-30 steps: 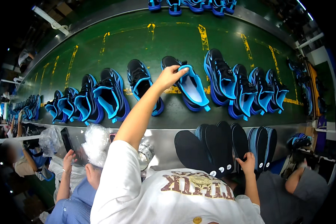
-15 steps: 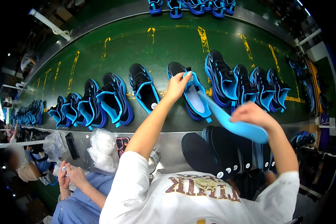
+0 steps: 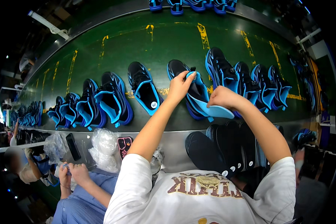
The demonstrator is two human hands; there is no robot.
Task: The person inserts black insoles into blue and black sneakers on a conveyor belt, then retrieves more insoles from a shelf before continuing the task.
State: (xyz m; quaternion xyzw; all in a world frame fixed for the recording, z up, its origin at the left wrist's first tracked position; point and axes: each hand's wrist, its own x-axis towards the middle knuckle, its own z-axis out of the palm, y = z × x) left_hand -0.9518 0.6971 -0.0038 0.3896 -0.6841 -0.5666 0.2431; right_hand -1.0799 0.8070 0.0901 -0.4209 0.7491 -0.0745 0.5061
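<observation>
In front of me a black sneaker with blue trim rests on the green work surface, toe pointing away. My left hand is closed on its tongue, pulling at the opening. Closed fingers of my right hand grip a light blue insole along its edge. The insole's front part reaches into the shoe opening, while its heel end sticks out toward me, below the right hand. How deep its tip sits is hidden.
Similar shoes stand in a row, including one at left and one at right. Black insoles lie stacked on the metal ledge near me. Plastic bags, phones and a co-worker's hands are at the left.
My right hand has moved left toward the shoe, bringing the insole from a swing on the right into the opening. My left hand stays at the tongue.
</observation>
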